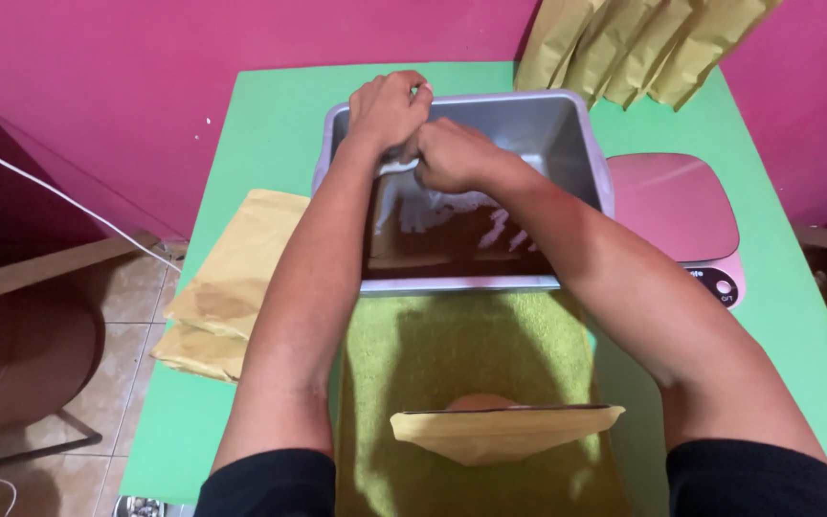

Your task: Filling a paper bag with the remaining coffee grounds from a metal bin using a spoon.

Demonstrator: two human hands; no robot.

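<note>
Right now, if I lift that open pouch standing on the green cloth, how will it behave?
The pouch is probably floppy: its thin paper-like walls bow at the mouth. Likely light, though contents are hidden. It may tip, since the soft cloth gives an uneven footing.

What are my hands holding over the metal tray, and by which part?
Both hands, left hand and right hand, pinch a small white item between them above the tray. What it is, and where the grip sits, cannot be told.

Green table (270,115) with metal tray (586,144), towel (471,354), scale (677,206), paper bags (232,278)
</note>
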